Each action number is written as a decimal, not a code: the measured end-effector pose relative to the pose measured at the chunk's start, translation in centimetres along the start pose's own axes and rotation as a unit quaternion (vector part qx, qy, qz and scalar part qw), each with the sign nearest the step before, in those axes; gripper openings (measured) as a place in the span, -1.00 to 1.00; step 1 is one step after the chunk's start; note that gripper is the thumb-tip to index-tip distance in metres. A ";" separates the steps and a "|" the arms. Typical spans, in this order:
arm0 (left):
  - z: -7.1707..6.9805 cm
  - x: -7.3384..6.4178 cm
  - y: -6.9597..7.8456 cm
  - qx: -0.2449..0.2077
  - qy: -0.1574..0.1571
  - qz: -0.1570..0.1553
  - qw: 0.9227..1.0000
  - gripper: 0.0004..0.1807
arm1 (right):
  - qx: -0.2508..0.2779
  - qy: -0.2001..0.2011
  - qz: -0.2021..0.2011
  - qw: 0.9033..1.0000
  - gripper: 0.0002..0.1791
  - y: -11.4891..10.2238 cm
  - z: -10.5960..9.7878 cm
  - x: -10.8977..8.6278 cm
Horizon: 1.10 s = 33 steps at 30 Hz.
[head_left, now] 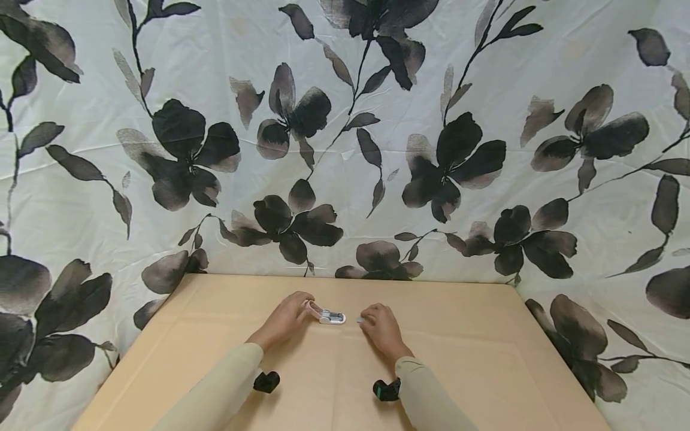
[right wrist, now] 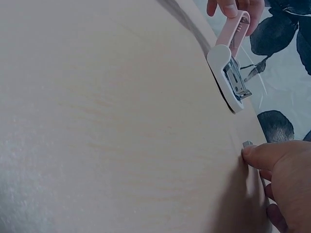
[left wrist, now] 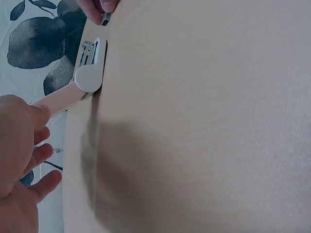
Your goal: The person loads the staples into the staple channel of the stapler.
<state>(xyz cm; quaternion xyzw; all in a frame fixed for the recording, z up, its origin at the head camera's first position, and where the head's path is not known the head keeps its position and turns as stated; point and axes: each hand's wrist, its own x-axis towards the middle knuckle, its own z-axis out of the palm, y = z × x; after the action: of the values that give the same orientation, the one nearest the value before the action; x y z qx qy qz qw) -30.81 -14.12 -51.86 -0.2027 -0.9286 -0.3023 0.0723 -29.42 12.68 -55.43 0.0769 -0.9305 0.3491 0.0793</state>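
A small pink-and-white stapler (head_left: 331,317) lies on the tabletop with its top arm swung up and back, baring the metal inside. My left hand (head_left: 286,320) holds the raised pink arm (left wrist: 60,99) between thumb and fingers; the other fingers are spread apart in the left wrist view. To the right of the stapler, my right hand (head_left: 384,329) pinches a short strip of staples (right wrist: 247,143), small and grey, just above or on the table. A short gap separates the strip from the stapler's front end. The right fingertips hide part of the strip.
The tan table (head_left: 458,347) extends to both sides and toward me. Behind its far edge hangs a white cloth (head_left: 366,209) with dark flowers. A black wrist device (head_left: 266,382) sits on the left wrist, another (head_left: 386,391) on the right.
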 end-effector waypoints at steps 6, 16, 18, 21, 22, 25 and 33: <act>-0.2 -0.1 0.2 -0.002 0.001 0.001 1.000 -0.77 | -0.010 0.008 -0.004 1.000 -0.92 0.0 0.1 0.1; -0.1 0.0 0.3 0.001 -0.002 0.002 1.000 -0.75 | -0.001 0.012 0.002 1.000 -0.95 -0.2 0.0 0.1; -0.1 0.1 0.3 0.003 -0.003 0.001 1.000 -0.75 | -0.003 0.011 0.007 1.000 -0.96 -0.3 0.1 0.2; -0.1 0.0 0.4 0.005 -0.004 0.000 1.000 -0.76 | -0.008 0.008 0.011 1.000 -0.95 -0.3 0.2 0.2; -0.1 0.0 0.4 0.005 -0.003 0.000 1.000 -0.76 | -0.012 0.008 0.009 1.000 -0.95 -0.3 0.3 0.3; -0.1 0.0 0.4 0.003 -0.005 -0.002 1.000 -0.76 | -0.018 0.011 0.004 1.000 -0.95 -0.2 0.4 0.3; 0.1 0.0 0.2 0.009 -0.004 -0.001 1.000 -0.75 | -0.021 0.019 -0.011 1.000 -0.93 -0.2 0.4 0.5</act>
<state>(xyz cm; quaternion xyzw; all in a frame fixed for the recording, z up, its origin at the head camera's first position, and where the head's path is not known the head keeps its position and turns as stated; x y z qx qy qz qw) -30.75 -13.94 -51.83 -0.2023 -0.9319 -0.2928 0.0701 -29.91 12.21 -55.45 0.0793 -0.9349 0.3304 0.1026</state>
